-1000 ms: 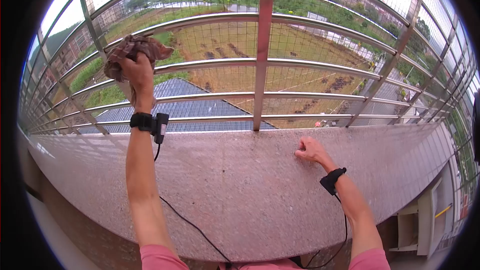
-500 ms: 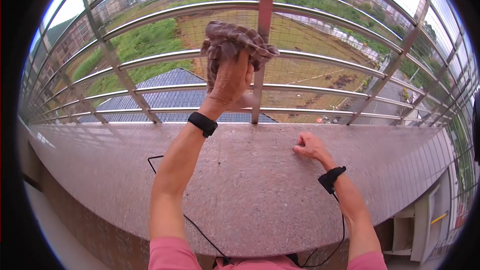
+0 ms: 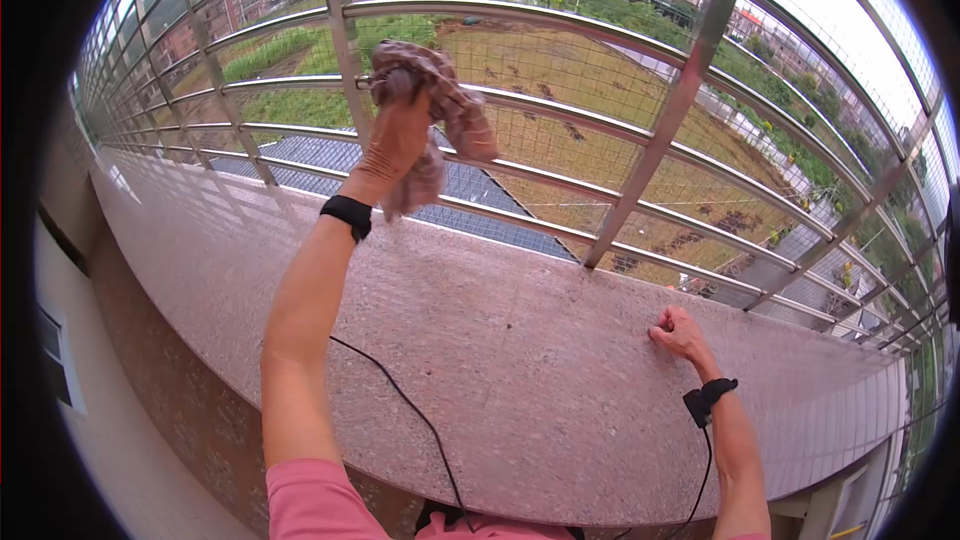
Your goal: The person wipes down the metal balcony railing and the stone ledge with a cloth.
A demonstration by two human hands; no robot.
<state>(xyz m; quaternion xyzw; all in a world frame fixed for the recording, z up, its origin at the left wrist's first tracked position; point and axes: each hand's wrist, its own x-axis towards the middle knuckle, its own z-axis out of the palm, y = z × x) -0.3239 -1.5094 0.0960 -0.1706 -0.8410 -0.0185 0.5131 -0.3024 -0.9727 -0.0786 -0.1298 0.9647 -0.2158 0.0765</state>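
A crumpled brown checked cloth (image 3: pixel 467 125) is bunched in my left hand (image 3: pixel 398 135), its lower end hanging past the wrist. My left hand holds it up against the metal railing, beside an upright post (image 3: pixel 341 40) and over a horizontal bar (image 3: pixel 560 117). The fingertips are partly hidden by the cloth. On the pinkish speckled stone ledge (image 3: pixel 480 370), my right hand (image 3: pixel 683 332) rests as a loose fist, fingers curled in, with nothing visible in it. Each wrist wears a black strap (image 3: pixel 347 215).
A black cable (image 3: pixel 420 415) trails across the ledge toward my body, and another (image 3: pixel 708 470) runs from the right strap. Thin wire mesh lies behind the bars. Beyond are a dark tiled roof (image 3: pixel 480 205), a field and buildings. A thick post (image 3: pixel 665 120) leans across the right side.
The view has turned and tilted. My left hand and the cloth have moved left along the railing, away from the thick post. My right hand still rests on the ledge.
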